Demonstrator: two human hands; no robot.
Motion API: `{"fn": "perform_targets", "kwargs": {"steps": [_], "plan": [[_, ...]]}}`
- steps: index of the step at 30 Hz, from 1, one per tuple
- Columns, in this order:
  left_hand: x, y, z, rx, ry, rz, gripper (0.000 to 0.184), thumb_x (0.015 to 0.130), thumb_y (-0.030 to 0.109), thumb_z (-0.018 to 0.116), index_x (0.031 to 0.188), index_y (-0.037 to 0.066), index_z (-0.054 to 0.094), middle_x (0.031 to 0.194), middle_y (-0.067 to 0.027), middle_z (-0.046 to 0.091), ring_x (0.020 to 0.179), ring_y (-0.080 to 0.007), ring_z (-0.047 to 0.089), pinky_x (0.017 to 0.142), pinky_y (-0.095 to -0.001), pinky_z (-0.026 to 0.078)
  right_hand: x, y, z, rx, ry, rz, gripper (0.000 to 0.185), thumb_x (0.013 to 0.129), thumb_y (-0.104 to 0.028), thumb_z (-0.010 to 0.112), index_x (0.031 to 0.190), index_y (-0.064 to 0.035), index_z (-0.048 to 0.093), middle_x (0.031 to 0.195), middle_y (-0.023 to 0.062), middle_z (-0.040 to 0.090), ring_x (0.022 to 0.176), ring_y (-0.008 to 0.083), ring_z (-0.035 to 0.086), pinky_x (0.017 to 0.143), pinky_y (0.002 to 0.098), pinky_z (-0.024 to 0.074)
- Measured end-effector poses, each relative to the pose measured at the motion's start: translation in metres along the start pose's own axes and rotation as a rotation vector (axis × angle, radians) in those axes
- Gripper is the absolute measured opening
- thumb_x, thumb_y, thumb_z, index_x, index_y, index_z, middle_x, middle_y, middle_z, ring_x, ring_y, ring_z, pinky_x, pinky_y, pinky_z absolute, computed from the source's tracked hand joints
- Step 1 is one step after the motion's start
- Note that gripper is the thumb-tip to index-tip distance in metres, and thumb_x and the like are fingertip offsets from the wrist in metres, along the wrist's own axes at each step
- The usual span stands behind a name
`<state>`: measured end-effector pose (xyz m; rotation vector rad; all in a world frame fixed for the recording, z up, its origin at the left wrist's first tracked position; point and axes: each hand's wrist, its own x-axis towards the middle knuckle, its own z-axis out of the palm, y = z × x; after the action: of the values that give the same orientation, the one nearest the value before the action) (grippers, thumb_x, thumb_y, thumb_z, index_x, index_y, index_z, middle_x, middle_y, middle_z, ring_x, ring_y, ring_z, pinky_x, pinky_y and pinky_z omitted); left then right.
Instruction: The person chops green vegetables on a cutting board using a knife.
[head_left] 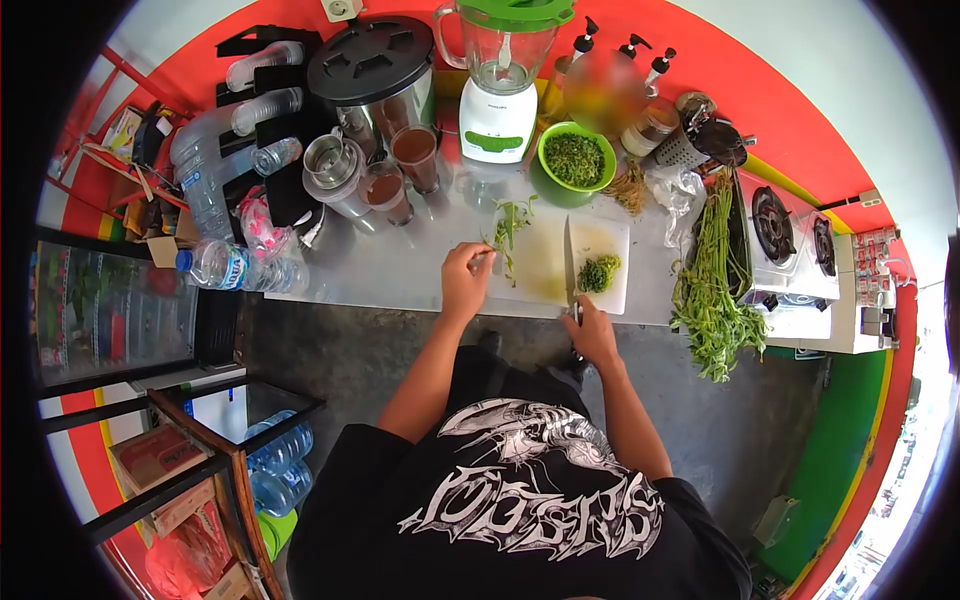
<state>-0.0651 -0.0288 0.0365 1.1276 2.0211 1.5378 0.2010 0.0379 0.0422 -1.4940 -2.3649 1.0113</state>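
My right hand [594,333] is closed round the handle of a kitchen knife [569,258], whose blade points away from me across the white cutting board [545,293]. Right of the blade lies a small heap of chopped greens [599,273]. At the board's left edge my left hand [466,280] is closed, fingertips pinched at a few leafy green stems [511,228]; the exact grip is too small to see clearly. Behind the board stands a green bowl [565,196] filled with chopped greens [574,160].
A large bunch of leafy stems [712,280] hangs over the counter's front edge, beside a gas stove [785,235]. A blender [500,110], cups of brown liquid [414,155] and a steel container [375,80] stand at the back. Plastic bottles [225,265] crowd the left.
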Motion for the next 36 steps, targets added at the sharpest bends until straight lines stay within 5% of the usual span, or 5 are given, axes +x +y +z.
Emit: {"fn": "perform_targets", "kwargs": {"steps": [9,17,21,26,36], "plan": [[0.021,0.013,-0.003,-0.344,-0.032,-0.177,0.016,0.095,0.011,0.068,0.104,-0.002,0.069,0.093,-0.0067,0.074,0.085,-0.0120,0.067,0.076,-0.0275,0.051,-0.006,-0.004,0.002,0.094,-0.081,0.079,0.036,0.089,-0.025,0.070,0.114,-0.0031,0.056,0.079,0.0238,0.068,0.080,0.0472,0.065,0.071,0.0549,0.0496],[-0.001,0.031,0.064,-0.545,-0.447,-0.391,0.017,0.096,0.010,0.068,0.109,-0.001,0.070,0.094,-0.0053,0.072,0.079,-0.0107,0.066,0.072,-0.0266,0.054,-0.011,0.008,-0.005,0.142,-0.070,0.105,0.038,0.089,-0.026,0.071,0.115,-0.0021,0.056,0.078,0.0243,0.067,0.080,0.0477,0.065,0.072,0.0554,0.0495],[-0.006,0.015,0.076,-0.227,-0.535,-0.121,0.018,0.093,0.008,0.069,0.110,0.001,0.071,0.098,-0.0074,0.071,0.083,-0.0141,0.067,0.076,-0.0300,0.055,-0.010,0.013,-0.009,0.161,-0.049,0.085,0.039,0.089,-0.026,0.071,0.115,-0.0014,0.057,0.078,0.0246,0.067,0.080,0.0479,0.065,0.071,0.0556,0.0491],[-0.001,0.009,0.072,0.199,-0.477,0.204,0.044,0.077,-0.007,0.066,0.118,0.006,0.070,0.116,-0.0148,0.064,0.108,-0.0339,0.060,0.098,-0.0409,0.048,-0.010,0.010,-0.020,0.143,0.026,0.059,0.038,0.089,-0.026,0.071,0.114,-0.0017,0.058,0.078,0.0237,0.066,0.081,0.0471,0.065,0.072,0.0545,0.0491],[-0.025,0.015,0.042,0.317,-0.704,0.367,0.043,0.073,-0.004,0.067,0.114,0.007,0.069,0.116,-0.0103,0.056,0.110,-0.0327,0.053,0.099,-0.0430,0.046,-0.011,0.011,-0.012,0.137,0.025,0.070,0.037,0.089,-0.026,0.069,0.116,-0.0019,0.058,0.077,0.0236,0.066,0.079,0.0472,0.065,0.070,0.0544,0.0495]]}}
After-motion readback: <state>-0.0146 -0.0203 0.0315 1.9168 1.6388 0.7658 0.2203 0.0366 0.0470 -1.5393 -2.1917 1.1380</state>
